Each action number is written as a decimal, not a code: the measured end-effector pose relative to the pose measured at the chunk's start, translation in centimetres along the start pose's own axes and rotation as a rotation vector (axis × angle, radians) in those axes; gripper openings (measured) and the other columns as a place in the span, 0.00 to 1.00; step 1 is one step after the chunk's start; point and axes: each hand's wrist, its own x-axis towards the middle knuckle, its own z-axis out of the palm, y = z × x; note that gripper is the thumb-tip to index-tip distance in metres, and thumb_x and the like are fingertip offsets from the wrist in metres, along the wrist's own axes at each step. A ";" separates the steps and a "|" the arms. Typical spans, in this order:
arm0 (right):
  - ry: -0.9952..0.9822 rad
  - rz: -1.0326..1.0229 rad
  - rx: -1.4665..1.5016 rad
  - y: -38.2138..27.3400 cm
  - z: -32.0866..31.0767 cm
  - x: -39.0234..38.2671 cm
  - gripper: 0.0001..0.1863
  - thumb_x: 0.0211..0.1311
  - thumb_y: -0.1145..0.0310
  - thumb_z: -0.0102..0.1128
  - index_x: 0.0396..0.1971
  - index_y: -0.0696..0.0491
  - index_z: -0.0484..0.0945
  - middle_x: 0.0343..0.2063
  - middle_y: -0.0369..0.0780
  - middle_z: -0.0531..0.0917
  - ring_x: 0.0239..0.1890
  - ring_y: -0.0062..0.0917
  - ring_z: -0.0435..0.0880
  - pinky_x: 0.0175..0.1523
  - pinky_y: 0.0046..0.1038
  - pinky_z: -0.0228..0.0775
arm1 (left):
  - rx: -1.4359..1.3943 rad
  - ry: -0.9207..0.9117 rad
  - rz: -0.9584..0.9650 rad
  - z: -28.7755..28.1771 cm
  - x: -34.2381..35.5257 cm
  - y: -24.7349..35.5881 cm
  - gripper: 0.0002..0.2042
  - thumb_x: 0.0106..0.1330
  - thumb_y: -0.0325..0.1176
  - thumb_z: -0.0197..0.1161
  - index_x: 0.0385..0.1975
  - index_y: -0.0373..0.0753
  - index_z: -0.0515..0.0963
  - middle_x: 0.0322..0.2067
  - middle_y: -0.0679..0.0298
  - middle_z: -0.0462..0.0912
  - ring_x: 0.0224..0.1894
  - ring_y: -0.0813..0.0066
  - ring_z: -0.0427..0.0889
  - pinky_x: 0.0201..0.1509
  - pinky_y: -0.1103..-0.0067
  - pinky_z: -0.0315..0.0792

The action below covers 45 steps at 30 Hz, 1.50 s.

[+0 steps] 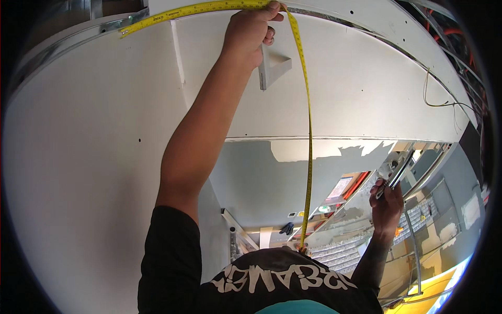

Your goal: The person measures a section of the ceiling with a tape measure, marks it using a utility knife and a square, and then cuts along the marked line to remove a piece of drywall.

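Observation:
My left hand (250, 36) is raised to the top of a white board (355, 89), fingers closed on a yellow tape measure blade (183, 9). The blade lies leftward along a metal edge strip (97, 32), and from my fingers a length of it hangs to near my shirt, where its lower end is hard to make out. Just below that hand a pale grey angled piece (265, 73) sits against the board. My right hand (387, 206), lower at the right, is closed round a slim silver and black tool (395, 175), possibly a utility knife, pointing up.
Thin loose wires (426, 94) hang at upper right near metal framing (449, 42). A white panel (83, 172) fills the left. Below are a patched grey wall (251, 183), a metal rail (413, 246), leaning lengths of material (240, 227) and a yellow surface (434, 280) at lower right.

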 end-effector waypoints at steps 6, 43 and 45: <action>-0.134 -0.079 0.064 -2.9 5.7 2.1 0.26 0.72 0.74 0.51 0.68 0.55 0.62 0.38 0.41 0.77 0.34 0.23 0.79 0.28 0.19 0.69 | -0.054 -0.016 -0.020 0.2 -0.2 0.3 0.08 0.74 0.35 0.61 0.38 0.37 0.80 0.34 0.64 0.78 0.21 0.84 0.62 0.23 0.87 0.61; -0.688 -0.078 0.173 1.0 14.0 12.8 0.14 0.75 0.59 0.59 0.44 0.54 0.69 0.23 0.37 0.76 0.16 0.13 0.70 0.16 0.16 0.58 | 0.080 0.060 -0.014 -0.6 -1.5 -0.2 0.14 0.73 0.42 0.65 0.46 0.39 0.84 0.38 0.67 0.74 0.25 0.83 0.62 0.29 0.85 0.62; -0.546 -0.115 0.184 1.7 14.7 13.2 0.15 0.73 0.57 0.61 0.40 0.51 0.68 0.20 0.34 0.74 0.15 0.11 0.63 0.16 0.16 0.49 | 0.083 0.066 0.017 -0.4 -1.4 -0.1 0.13 0.72 0.42 0.66 0.46 0.39 0.84 0.37 0.67 0.74 0.25 0.83 0.62 0.29 0.84 0.62</action>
